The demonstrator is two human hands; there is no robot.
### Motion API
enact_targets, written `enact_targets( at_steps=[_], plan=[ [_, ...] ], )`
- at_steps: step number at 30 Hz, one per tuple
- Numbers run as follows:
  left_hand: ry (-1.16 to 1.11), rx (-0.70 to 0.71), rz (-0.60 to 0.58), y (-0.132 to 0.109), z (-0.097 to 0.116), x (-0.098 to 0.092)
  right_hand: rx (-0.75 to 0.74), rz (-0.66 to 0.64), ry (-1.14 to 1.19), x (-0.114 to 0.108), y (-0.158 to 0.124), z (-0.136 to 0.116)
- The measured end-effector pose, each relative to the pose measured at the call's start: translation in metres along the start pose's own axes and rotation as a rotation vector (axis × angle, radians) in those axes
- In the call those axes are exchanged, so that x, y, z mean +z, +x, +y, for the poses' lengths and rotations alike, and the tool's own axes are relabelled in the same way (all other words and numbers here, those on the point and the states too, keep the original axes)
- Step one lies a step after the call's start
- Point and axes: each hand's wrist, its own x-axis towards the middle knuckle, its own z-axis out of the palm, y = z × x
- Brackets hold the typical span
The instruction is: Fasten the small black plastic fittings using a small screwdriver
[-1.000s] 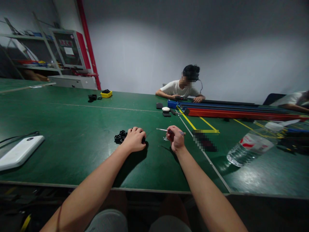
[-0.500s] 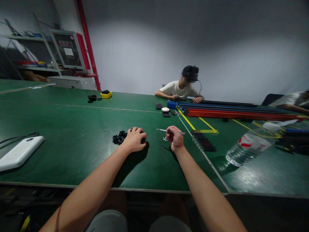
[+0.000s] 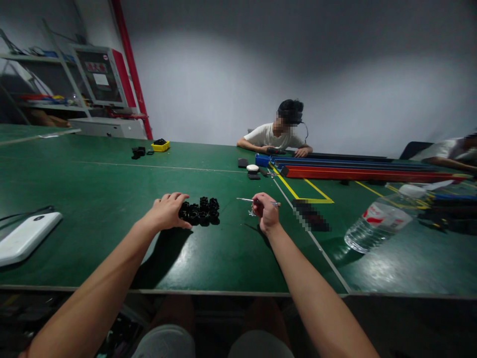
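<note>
A big green table (image 3: 93, 199) fills the room, with grey walls behind it and shelves far off on the left. Long red and blue bars (image 3: 365, 174) lie at the back, where another person (image 3: 276, 136) sits. A water bottle (image 3: 376, 223) lies on its side at the right, and a white box (image 3: 26, 236) is cut off at the left edge. A blurred patch hides something near the yellow tape. The black pieces (image 3: 201, 211) sit in a tight bunch in the middle of the table, small, shiny and ring-like. The left hand (image 3: 166, 213) touches their left side with bent fingers; whether it grips one cannot be told. The right hand (image 3: 265, 214) is closed around a thin tool (image 3: 248, 200) whose metal tip points left.
</note>
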Motion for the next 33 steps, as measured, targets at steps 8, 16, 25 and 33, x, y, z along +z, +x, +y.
enact_targets(
  at_steps=[8,16,25,33],
  plan=[
    [0.013,-0.047,-0.039,-0.002,-0.019,0.008,0.004,0.004,-0.001,-0.003,0.002,0.004],
    [-0.036,-0.058,-0.075,0.001,-0.024,0.009,0.004,0.005,-0.01,-0.002,0.002,0.002],
    [-0.016,-0.027,-0.101,0.007,-0.033,0.006,0.003,0.023,-0.008,0.001,0.0,-0.001],
    [0.001,-0.1,0.063,0.002,-0.022,-0.02,-0.008,0.026,-0.032,0.001,0.001,-0.001]
  ],
)
